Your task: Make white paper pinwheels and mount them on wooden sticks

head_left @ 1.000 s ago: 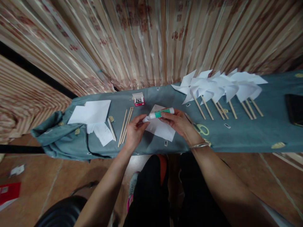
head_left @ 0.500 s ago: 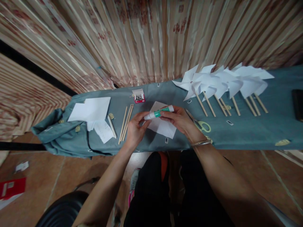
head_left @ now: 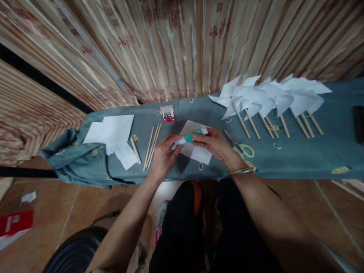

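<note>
Between both hands is a white and green glue stick (head_left: 189, 138), held nearly level above the table. My left hand (head_left: 165, 153) is closed on its white end. The green end is pinched in my right hand (head_left: 214, 143), which has a bangle at the wrist. Beneath the glue stick lies a square sheet of white paper (head_left: 196, 152), partly covered by the hands. Scissors with light green handles (head_left: 246, 150) rest just right of my right wrist. Left of my left hand lie several thin wooden sticks (head_left: 151, 148).
White paper pinwheels (head_left: 258, 96) on wooden sticks overlap at the back right. A small red box (head_left: 168, 114) of metal pins stands open behind the sticks. White sheets (head_left: 118, 129) and a white rolled stick (head_left: 135, 150) lie left on the green tablecloth (head_left: 301, 159). A black stool (head_left: 76, 250) stands below.
The view has shifted slightly. Both hands keep hold of the glue stick in almost the same place, and the scissors show a little more.
</note>
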Tool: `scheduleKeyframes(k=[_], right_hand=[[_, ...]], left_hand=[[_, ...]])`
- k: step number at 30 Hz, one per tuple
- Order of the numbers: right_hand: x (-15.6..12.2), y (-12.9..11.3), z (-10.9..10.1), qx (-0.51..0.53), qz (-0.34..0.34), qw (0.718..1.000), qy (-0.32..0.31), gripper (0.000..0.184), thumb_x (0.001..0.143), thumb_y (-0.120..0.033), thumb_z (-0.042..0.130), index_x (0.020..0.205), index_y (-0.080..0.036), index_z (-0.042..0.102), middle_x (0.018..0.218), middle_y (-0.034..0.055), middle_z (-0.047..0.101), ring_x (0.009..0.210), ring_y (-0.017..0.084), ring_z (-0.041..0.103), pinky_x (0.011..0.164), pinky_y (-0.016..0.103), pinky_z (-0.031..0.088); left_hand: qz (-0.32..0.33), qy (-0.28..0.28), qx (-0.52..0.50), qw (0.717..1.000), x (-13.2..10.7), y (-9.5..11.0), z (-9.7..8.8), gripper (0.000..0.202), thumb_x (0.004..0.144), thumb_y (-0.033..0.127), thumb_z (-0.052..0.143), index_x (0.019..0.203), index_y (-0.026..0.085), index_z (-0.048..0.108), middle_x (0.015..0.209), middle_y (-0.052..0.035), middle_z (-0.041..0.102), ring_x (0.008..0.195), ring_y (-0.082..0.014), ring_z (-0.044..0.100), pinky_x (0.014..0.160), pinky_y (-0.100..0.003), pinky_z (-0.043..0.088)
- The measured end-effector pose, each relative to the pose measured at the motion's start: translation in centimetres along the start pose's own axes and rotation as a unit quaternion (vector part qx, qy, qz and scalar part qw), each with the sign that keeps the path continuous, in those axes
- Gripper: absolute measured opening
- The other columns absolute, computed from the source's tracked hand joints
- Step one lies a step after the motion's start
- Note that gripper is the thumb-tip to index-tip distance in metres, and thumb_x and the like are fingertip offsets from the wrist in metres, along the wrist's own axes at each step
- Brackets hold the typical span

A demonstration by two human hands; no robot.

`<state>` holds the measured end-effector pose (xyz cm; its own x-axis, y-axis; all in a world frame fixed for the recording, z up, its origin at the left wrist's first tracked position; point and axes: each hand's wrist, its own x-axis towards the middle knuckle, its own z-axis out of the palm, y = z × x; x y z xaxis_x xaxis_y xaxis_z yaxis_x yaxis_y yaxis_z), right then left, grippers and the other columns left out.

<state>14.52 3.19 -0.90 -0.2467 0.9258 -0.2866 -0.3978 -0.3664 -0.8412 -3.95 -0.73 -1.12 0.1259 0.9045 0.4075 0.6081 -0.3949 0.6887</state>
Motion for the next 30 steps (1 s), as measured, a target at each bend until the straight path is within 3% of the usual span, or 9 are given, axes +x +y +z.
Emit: scheduleKeyframes(k=[11, 16, 18, 21, 24, 28, 30], right_hand=[[0.1, 1.1, 1.4, -0.041, 0.027, 0.998, -0.027, 0.043, 0.042, -0.038, 0.094, 0.073, -0.016, 0.072, 0.068, -0.0012, 0.072, 0.064, 0.011, 0.068, 0.069, 0.025, 0.059], [0.7, 0.4, -0.3, -0.092, -0.044, 0.995, 0.017, 0.039, 0.058, -0.046, 0.087, 0.081, -0.019, 0.071, 0.076, 0.0012, 0.075, 0.065, 0.012, 0.068, 0.066, 0.026, 0.057], [0.9, 0.2, -1.8, -0.137, -0.091, 0.985, 0.052, 0.032, 0.066, -0.046, 0.081, 0.08, -0.019, 0.07, 0.076, 0.002, 0.074, 0.065, 0.012, 0.068, 0.065, 0.026, 0.056], [0.7, 0.2, -3.6, -0.251, -0.143, 0.953, 0.09, 0.022, 0.076, -0.039, 0.072, 0.084, -0.019, 0.069, 0.074, 0.0028, 0.073, 0.065, 0.015, 0.067, 0.064, 0.029, 0.055], [-0.3, 0.3, -4.4, -0.396, -0.182, 0.895, 0.097, 0.016, 0.081, -0.029, 0.065, 0.091, -0.018, 0.071, 0.081, 0.0057, 0.075, 0.074, 0.019, 0.07, 0.072, 0.034, 0.055], [-1.9, 0.2, -4.6, -0.531, -0.226, 0.815, 0.063, 0.02, 0.087, -0.023, 0.056, 0.097, -0.02, 0.073, 0.094, 0.0068, 0.077, 0.086, 0.022, 0.072, 0.083, 0.037, 0.054], [-2.4, 0.1, -4.7, -0.553, -0.233, 0.799, 0.044, 0.023, 0.088, -0.02, 0.054, 0.098, -0.021, 0.074, 0.098, 0.0062, 0.077, 0.089, 0.022, 0.072, 0.086, 0.036, 0.054]], left_hand=[[-0.075, 0.004, -0.051, 0.996, -1.0, -0.8, 0.2, 0.027, 0.082, 0.027, 0.067, 0.107, 0.018, 0.071, 0.104, -0.007, 0.072, 0.087, -0.0175, 0.067, 0.076, -0.028, 0.054], [-0.137, 0.061, -0.013, 0.989, -0.5, -3.2, -0.2, 0.028, 0.083, 0.033, 0.065, 0.104, 0.017, 0.073, 0.098, -0.0066, 0.074, 0.085, -0.0199, 0.068, 0.076, -0.03, 0.052], [-0.136, 0.054, 0.046, 0.988, -0.1, -4.1, -0.5, 0.029, 0.084, 0.033, 0.064, 0.106, 0.017, 0.072, 0.101, -0.0074, 0.074, 0.087, -0.0214, 0.068, 0.08, -0.032, 0.052], [-0.115, 0.015, 0.163, 0.98, 0.4, -5.0, -1.0, 0.03, 0.086, 0.031, 0.06, 0.111, 0.016, 0.07, 0.107, -0.0107, 0.073, 0.096, -0.0254, 0.068, 0.088, -0.036, 0.052], [-0.071, -0.002, 0.236, 0.969, 0.5, -5.0, -1.2, 0.033, 0.087, 0.029, 0.059, 0.116, 0.015, 0.066, 0.115, -0.0136, 0.07, 0.109, -0.0295, 0.063, 0.096, -0.043, 0.049], [0.062, -0.006, 0.214, 0.975, -0.5, -3.3, -0.6, 0.043, 0.086, 0.029, 0.064, 0.126, 0.017, 0.059, 0.133, -0.015, 0.058, 0.124, -0.0308, 0.052, 0.103, -0.051, 0.045], [0.147, -0.093, 0.17, 0.97, -1.2, -2.1, 0.2, 0.04, 0.085, 0.03, 0.067, 0.123, 0.019, 0.06, 0.129, -0.0125, 0.061, 0.122, -0.0294, 0.053, 0.101, -0.049, 0.048]])
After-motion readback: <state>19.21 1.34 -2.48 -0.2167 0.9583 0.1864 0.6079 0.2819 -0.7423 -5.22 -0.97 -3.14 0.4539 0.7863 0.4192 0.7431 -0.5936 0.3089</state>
